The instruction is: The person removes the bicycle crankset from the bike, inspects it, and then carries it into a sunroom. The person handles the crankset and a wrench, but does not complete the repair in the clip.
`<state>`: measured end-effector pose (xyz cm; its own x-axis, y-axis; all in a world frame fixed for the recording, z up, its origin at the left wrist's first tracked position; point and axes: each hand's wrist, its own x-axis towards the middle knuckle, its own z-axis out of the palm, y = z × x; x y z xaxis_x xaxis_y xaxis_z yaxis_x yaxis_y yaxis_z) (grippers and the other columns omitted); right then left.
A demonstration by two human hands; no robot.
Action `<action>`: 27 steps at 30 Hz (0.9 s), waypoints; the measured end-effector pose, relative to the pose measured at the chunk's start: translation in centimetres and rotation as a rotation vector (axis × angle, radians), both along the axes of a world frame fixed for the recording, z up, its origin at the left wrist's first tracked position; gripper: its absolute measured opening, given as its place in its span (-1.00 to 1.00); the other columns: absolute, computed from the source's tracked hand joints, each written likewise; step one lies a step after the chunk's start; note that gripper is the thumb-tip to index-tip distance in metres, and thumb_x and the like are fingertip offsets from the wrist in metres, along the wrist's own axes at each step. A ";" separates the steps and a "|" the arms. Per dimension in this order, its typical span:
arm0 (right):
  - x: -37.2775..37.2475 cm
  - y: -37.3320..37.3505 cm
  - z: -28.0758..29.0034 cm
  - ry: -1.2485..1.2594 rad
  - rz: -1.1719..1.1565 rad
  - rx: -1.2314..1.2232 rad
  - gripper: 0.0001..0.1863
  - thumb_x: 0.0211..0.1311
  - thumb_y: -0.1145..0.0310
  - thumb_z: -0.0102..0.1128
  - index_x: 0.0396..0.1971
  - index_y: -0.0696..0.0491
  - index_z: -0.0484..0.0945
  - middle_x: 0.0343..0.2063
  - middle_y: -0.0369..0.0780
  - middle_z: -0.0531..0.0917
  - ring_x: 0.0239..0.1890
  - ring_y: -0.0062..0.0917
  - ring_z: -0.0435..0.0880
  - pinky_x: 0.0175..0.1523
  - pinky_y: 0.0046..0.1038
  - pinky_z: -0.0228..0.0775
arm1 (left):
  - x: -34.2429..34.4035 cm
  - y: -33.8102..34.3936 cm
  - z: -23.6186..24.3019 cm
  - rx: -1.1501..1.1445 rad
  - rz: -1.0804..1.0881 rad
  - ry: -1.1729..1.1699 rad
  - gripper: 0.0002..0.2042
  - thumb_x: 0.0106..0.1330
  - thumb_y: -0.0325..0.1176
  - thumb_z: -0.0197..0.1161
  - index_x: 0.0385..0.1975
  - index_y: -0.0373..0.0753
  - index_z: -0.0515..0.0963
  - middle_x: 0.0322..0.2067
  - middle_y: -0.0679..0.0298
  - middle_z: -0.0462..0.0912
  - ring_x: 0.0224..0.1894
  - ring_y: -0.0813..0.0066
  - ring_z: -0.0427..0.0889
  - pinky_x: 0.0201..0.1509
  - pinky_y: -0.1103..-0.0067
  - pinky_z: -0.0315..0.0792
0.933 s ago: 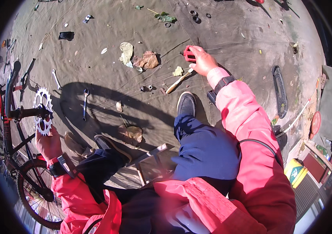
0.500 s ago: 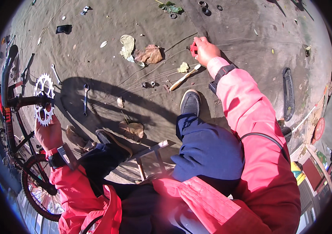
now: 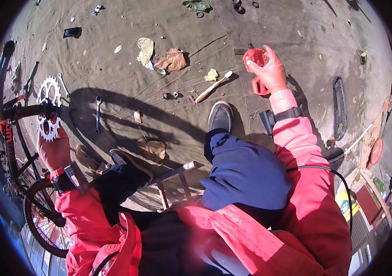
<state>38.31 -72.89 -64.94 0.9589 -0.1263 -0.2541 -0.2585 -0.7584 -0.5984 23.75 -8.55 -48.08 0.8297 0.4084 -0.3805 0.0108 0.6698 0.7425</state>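
In our right hand (image 3: 272,73) we see a red pedal (image 3: 257,55), dark stub (image 3: 250,46) pointing away, another red piece (image 3: 256,83) nearer us. Our silver toothed chainring (image 3: 48,134) stands upright, its lower edge at our left hand (image 3: 54,151)

Grey-brown ground (image 3: 168,18) has wrench (image 3: 98,115) & 2nd wrench (image 3: 64,85) on L, wood-handled brush (image 3: 212,88) nr mid, dry leaves (image 3: 172,60) up-L of it, flat blk piece (image 3: 72,32) top L, blk rings (image 3: 239,9) at top, long blk strip (image 3: 340,110) far R.

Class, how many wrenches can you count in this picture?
2. One wrench appears beside the toothed chainring, at its upper right; the other wrench lies farther right. The bicycle might hide more.
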 end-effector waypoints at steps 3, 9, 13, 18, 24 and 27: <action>-2.8 -6.7 -1.0 0.081 -0.175 -0.109 -0.06 -0.11 0.00 0.50 0.26 0.19 0.36 0.09 -0.03 0.60 0.12 -0.27 0.62 0.20 -0.31 0.44 | 0.2 -0.7 -0.3 0.624 -0.083 0.181 -0.68 0.44 -0.46 -0.04 0.07 -0.51 0.48 0.04 -0.07 0.62 0.08 0.15 0.63 0.22 0.35 0.53; -8.5 -13.8 -4.8 0.288 -0.510 -0.170 0.00 -0.17 -0.05 0.52 0.23 0.27 0.36 0.02 0.03 0.63 0.08 -0.26 0.64 0.18 -0.32 0.45 | -0.1 -0.5 -0.8 1.810 -0.336 0.449 -0.69 0.46 -0.46 -0.06 0.07 -0.50 0.49 0.03 -0.04 0.63 0.06 0.16 0.64 0.26 0.34 0.50; -9.2 -13.4 -5.3 0.326 -0.549 -0.283 0.00 -0.09 -0.05 0.52 0.27 0.26 0.31 -0.01 -0.01 0.66 -0.01 -0.35 0.69 0.04 -0.36 0.52 | -0.2 0.7 -1.3 1.168 -0.235 0.294 -0.69 0.47 -0.46 -0.06 0.06 -0.48 0.50 0.02 0.00 0.64 0.07 0.18 0.64 0.27 0.34 0.50; -8.4 -7.9 -3.6 0.213 -0.256 -0.324 0.09 -0.14 -0.10 0.55 0.32 0.23 0.25 0.11 0.01 0.58 0.16 -0.26 0.59 0.20 -0.30 0.43 | 0.4 0.9 -1.4 1.337 -0.289 0.320 -0.70 0.47 -0.46 -0.07 0.05 -0.46 0.51 0.03 0.01 0.64 0.09 0.16 0.62 0.28 0.30 0.48; -7.6 -4.0 -3.9 0.381 -0.103 -0.318 0.10 -0.16 -0.10 0.55 0.33 0.19 0.22 0.16 0.03 0.53 0.20 -0.19 0.54 0.25 -0.25 0.41 | 0.8 -1.0 -0.7 1.893 -0.369 0.443 -0.71 0.46 -0.45 -0.06 0.02 -0.45 0.53 0.03 0.03 0.64 0.12 0.12 0.59 0.27 0.27 0.47; -7.5 -4.2 -4.1 0.310 -0.126 -0.369 -0.03 -0.13 -0.05 0.52 0.25 0.18 0.34 0.06 0.02 0.58 0.10 -0.14 0.60 0.18 -0.24 0.46 | 0.9 -1.5 -0.5 1.889 -0.333 0.478 -0.70 0.46 -0.46 -0.06 0.02 -0.46 0.53 0.03 0.02 0.64 0.12 0.11 0.59 0.28 0.26 0.46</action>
